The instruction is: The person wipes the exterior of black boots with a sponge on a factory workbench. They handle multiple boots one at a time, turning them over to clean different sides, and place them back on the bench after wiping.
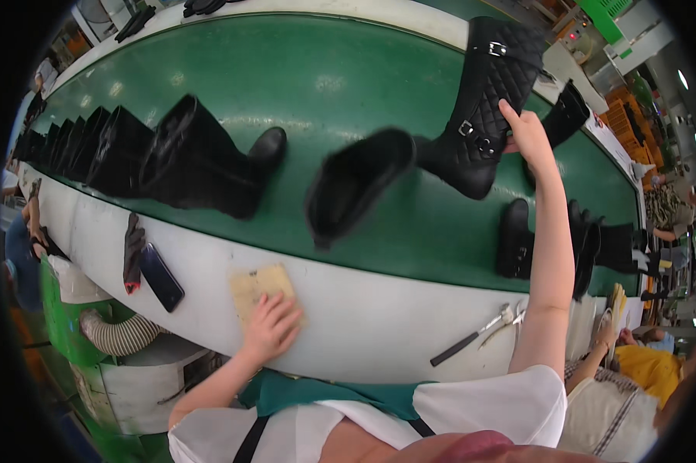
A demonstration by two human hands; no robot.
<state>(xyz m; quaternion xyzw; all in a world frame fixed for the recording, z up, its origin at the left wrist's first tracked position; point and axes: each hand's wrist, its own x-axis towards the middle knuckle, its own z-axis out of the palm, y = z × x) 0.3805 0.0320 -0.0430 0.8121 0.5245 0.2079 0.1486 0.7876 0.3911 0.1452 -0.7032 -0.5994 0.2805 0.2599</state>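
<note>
My right hand [525, 135] grips a black quilted boot [487, 100] with silver buckles, fingers and thumb around its shaft. It holds the boot over the green belt [301, 85], at the end of my outstretched arm. On the white ledge [348, 309] close to me, my left hand [272, 324] lies with its fingers stretched over a beige, flat pad [257, 287]; whether it is paper or cloth I cannot tell. A second black boot [355, 185], slightly blurred, has its open top turned toward me, just left of the held one.
Several black boots [197, 166] line the belt at left; more boots [516, 239] stand at right. The ledge carries a dark glove [133, 251], a phone [161, 276], a hammer [471, 336] and pliers [503, 326]. A co-worker in yellow [645, 370] is at right.
</note>
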